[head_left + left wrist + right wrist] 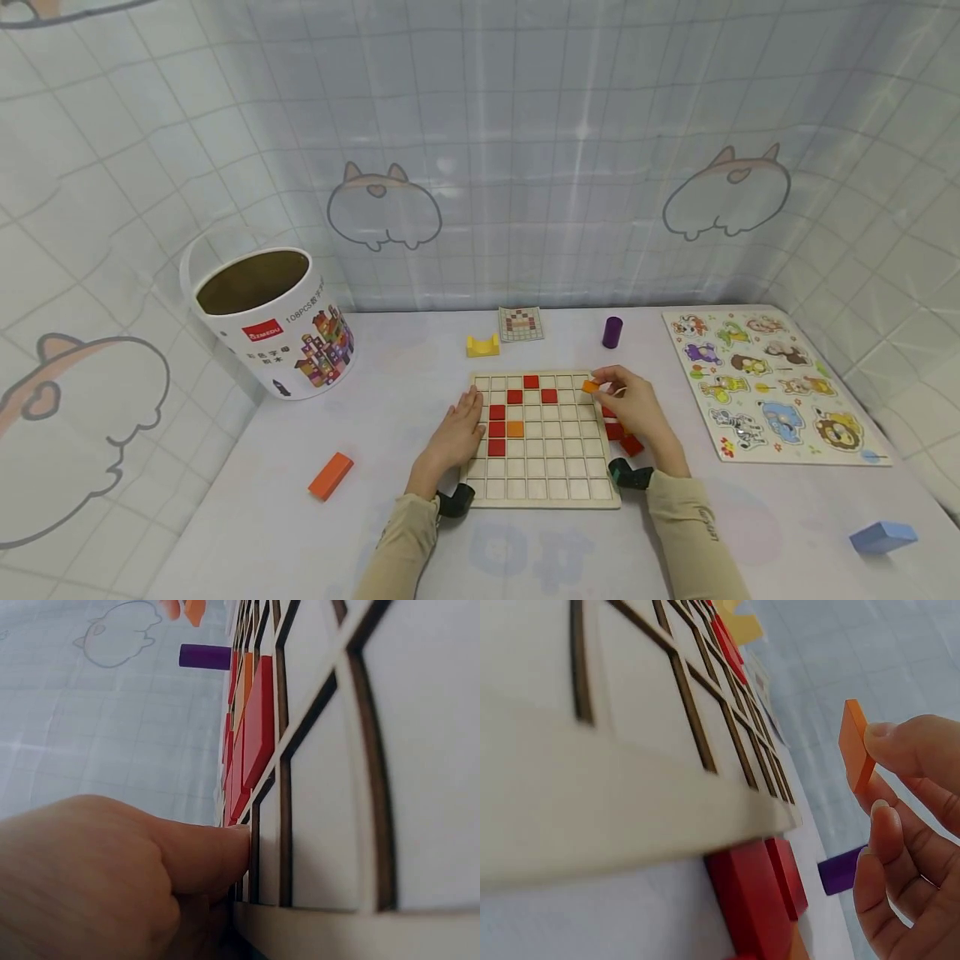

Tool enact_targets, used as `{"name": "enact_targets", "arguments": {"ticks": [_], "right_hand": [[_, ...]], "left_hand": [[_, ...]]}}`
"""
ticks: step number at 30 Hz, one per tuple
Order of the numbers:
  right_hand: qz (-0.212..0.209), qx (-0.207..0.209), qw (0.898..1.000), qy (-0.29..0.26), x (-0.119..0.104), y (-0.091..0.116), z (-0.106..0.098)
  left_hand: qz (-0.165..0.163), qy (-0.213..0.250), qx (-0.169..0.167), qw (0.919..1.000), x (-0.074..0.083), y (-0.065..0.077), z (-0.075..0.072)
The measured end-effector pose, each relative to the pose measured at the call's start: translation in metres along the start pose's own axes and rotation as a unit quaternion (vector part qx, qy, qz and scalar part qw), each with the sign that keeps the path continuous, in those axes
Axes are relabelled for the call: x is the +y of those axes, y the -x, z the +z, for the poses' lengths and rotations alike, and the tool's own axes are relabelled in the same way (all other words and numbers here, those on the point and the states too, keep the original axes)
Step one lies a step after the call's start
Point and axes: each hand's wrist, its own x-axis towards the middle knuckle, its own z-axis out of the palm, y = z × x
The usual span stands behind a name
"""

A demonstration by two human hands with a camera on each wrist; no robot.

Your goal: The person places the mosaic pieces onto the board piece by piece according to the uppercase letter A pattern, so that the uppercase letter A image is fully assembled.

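A wooden grid board (536, 493) lies flat, with several red square tiles (497, 430) and one orange tile (515, 429) set in its cells. My right hand (633, 410) pinches another orange tile (855, 746) between thumb and fingers, raised above the board's far right corner. Along the board's left edge rests my left hand (453, 435), fingers extended, its thumb (214, 855) touching the frame. Loose red tiles (631, 445) lie beside the right edge, partly under my right hand.
Behind the board are a yellow block (482, 346), a pattern card (521, 325) and a purple cylinder (612, 332). A white bucket (285, 333) stands back left; an animal puzzle (780, 387) lies right. An orange-red block (331, 476) and a blue block (882, 537) lie farther out.
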Motion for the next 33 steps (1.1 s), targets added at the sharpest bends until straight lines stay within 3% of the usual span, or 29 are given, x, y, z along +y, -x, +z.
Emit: {"name": "enact_targets", "arguments": {"ticks": [8, 21, 33], "right_hand": [[-0.040, -0.023, 0.999, -0.007, -0.008, 0.000, 0.015], [-0.057, -0.127, 0.989, -0.040, -0.022, 0.005, 0.057], [-0.051, -0.134, 0.989, -0.020, -0.021, 0.009, 0.070]], "left_hand": [[-0.001, 0.001, 0.000, 1.0000, 0.000, 0.001, -0.001], [0.007, -0.003, 0.001, 1.0000, 0.000, 0.001, -0.001], [0.007, 0.002, -0.002, 1.0000, 0.002, 0.004, -0.003]]}}
